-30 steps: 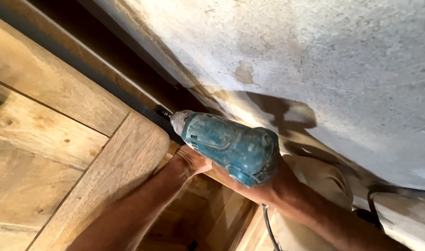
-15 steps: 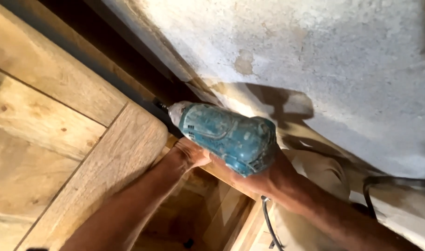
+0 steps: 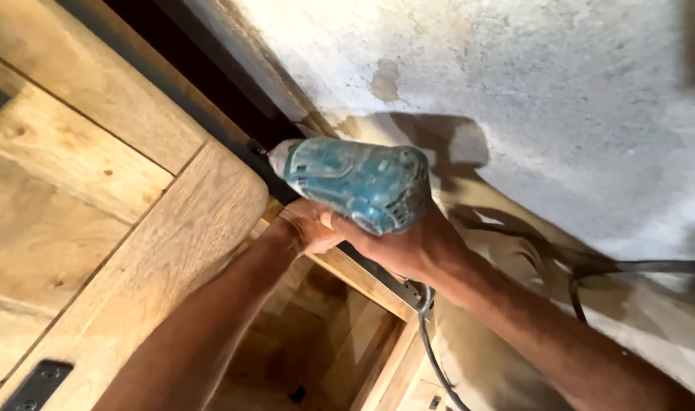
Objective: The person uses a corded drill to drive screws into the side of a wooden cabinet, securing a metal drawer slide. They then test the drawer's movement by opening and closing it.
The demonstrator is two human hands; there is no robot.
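From the head camera, looking down, the right hand (image 3: pixel 408 247) is wrapped tight around the grip of a worn teal power drill (image 3: pixel 351 183), its fingers closed beneath the body of the tool. The drill lies nearly level, its nose pointing to the upper left, and its dark bit (image 3: pixel 260 151) meets the dark metal strip (image 3: pixel 203 95) that runs diagonally between the wood and the wall. The left hand (image 3: pixel 305 227) sits just under the front of the drill, its fingers curled in against the edge of the wooden panel (image 3: pixel 157 251); whether it grips the wood or only presses on it cannot be told. That panel is pale oak with a rounded corner, and it lies beside further planks (image 3: pixel 50 183) of the same wood on the left. A black metal bracket (image 3: pixel 35 384) with screw holes shows at the lower left edge. A rough grey plastered wall (image 3: pixel 515 84) fills the upper right, with the drill's shadow on it. A black cable (image 3: pixel 431 350) hangs down from below the right wrist, and another dark cable (image 3: pixel 644 268) trails off to the right.
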